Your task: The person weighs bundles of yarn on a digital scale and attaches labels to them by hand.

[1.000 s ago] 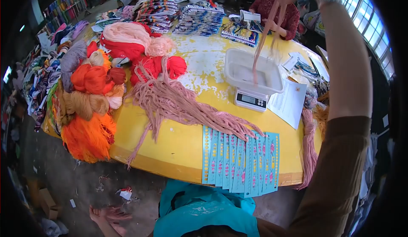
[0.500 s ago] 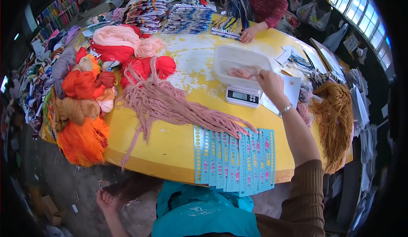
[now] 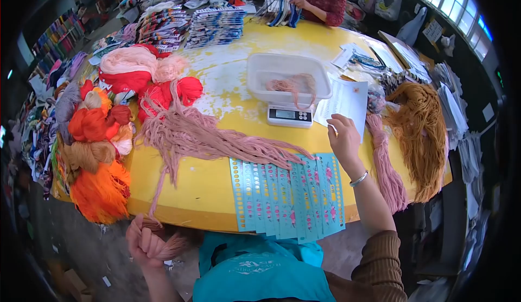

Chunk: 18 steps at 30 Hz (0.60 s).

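My left hand (image 3: 145,241) is closed around a hank of dusty-pink yarn (image 3: 175,245) below the table's front left edge. Above the table, my right hand (image 3: 344,142) is empty with its fingers apart, in front of a printed paper sheet (image 3: 347,104). Beyond it, a translucent plastic tub (image 3: 260,93) rests on a digital scale (image 3: 290,115). Pink yarn (image 3: 287,84) lies in the tub, and a few strands appear to trail down its front. A long spread of dusty-pink yarn (image 3: 217,139) crosses the table, its right end over overlapping blue punched cards (image 3: 287,193).
Red, peach and orange yarn hanks (image 3: 100,123) crowd the left side. Brown yarn (image 3: 420,139) and a pink hank (image 3: 385,166) hang over the right edge. Stacks of thread cards (image 3: 216,26) stand at the back, where a co-worker (image 3: 317,4) handles blue threads (image 3: 285,12).
My right hand has left the tub, come nearer and opened. My left hand has risen slightly, with yarn showing in it. The co-worker's blue threads are lower and farther left.
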Tool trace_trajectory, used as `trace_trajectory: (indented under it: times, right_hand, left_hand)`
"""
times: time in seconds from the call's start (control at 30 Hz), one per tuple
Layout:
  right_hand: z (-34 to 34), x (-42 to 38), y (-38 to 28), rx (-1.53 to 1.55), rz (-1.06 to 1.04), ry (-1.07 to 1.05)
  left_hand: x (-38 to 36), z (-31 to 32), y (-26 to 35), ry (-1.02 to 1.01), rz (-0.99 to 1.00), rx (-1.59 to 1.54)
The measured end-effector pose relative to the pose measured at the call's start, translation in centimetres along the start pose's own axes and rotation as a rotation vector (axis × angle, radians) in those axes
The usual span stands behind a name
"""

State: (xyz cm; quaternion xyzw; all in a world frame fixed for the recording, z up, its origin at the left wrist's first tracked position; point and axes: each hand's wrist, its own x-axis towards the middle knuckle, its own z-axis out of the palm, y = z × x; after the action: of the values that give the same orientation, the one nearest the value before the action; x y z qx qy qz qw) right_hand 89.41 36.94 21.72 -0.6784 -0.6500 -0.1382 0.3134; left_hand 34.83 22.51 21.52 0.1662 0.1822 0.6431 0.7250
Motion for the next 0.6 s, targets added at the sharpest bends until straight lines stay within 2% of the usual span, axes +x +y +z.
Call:
trace_trajectory:
  times: [0.23,0.37,0.6]
  right_hand:
    - [1.1,1.1,1.0,-0.045,-0.174,0.061]
    - [2.1,3.1,0.4,-0.142,-0.223,0.004]
    - [4.9,5.9,0.4,-0.212,-0.463,-0.009]
  left_hand:
    - [3.9,3.5,-3.0,-0.291,-0.094,-0.100]
    - [5.7,5.8,-4.5,-0.258,-0.141,-0.118]
    - [7.3,8.3,-6.1,-0.175,-0.182,-0.035]
